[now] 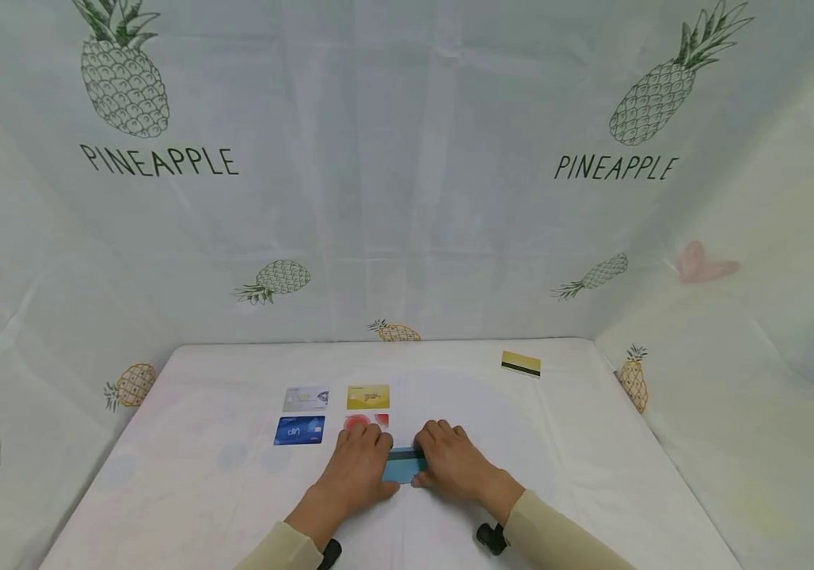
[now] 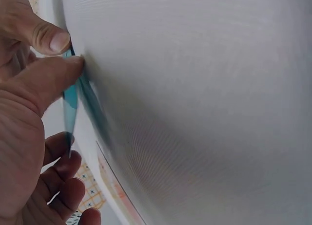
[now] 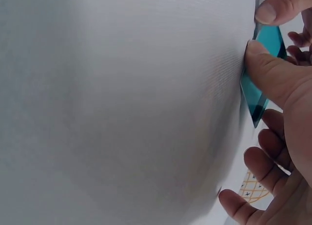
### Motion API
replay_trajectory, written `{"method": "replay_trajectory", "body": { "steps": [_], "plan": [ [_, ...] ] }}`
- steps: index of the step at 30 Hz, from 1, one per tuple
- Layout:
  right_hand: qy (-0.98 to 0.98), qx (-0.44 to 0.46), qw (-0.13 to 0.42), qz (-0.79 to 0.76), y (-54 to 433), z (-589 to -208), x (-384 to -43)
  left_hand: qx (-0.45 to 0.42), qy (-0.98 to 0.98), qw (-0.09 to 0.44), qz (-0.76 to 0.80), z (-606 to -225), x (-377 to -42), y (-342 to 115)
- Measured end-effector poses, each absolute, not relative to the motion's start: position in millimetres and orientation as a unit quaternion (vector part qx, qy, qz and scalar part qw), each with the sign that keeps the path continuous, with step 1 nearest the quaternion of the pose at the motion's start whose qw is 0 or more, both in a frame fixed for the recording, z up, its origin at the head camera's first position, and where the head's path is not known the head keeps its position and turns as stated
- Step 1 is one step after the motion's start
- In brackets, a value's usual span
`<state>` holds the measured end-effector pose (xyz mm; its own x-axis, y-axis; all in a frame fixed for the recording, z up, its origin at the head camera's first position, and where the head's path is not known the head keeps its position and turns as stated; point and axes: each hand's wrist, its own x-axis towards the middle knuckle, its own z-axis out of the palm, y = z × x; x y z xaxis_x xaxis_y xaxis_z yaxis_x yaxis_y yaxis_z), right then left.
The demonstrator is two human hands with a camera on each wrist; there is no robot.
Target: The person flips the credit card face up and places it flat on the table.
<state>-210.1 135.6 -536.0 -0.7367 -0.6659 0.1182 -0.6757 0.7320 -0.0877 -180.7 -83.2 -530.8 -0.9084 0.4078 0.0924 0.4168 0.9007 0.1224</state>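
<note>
Both hands hold one teal card (image 1: 401, 469) with a dark stripe along its far edge. My left hand (image 1: 359, 467) grips its left end and my right hand (image 1: 455, 465) its right end. The left wrist view catches the card (image 2: 71, 96) nearly edge-on, close over the white cloth, between thumb and fingers. Tilted off the cloth, the same card (image 3: 254, 91) shows its teal face in the right wrist view. Just beyond the left fingers lies a red-and-white card (image 1: 367, 420), its near part hidden by that hand.
A silver card (image 1: 306, 399), a blue card (image 1: 299, 431) and a gold card (image 1: 368, 397) lie flat in a block with the red one. Far right lies another gold card (image 1: 521, 361), dark stripe up. A pineapple-print sheet (image 1: 407, 198) hangs behind the white-covered table (image 1: 592, 475).
</note>
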Motion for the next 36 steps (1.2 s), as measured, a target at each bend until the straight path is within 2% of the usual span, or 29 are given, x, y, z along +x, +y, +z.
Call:
{"method": "replay_trajectory", "body": {
  "steps": [19,36],
  "plan": [
    [-0.924,0.370,0.082,0.048,138,-543,-206,-0.214,-0.974,0.062,-0.042,-531,-183,-85],
    [-0.926,0.364,0.088,0.040,138,-542,-206,-0.231,-0.966,0.098,-0.054,-522,-182,-81]
  ]
}}
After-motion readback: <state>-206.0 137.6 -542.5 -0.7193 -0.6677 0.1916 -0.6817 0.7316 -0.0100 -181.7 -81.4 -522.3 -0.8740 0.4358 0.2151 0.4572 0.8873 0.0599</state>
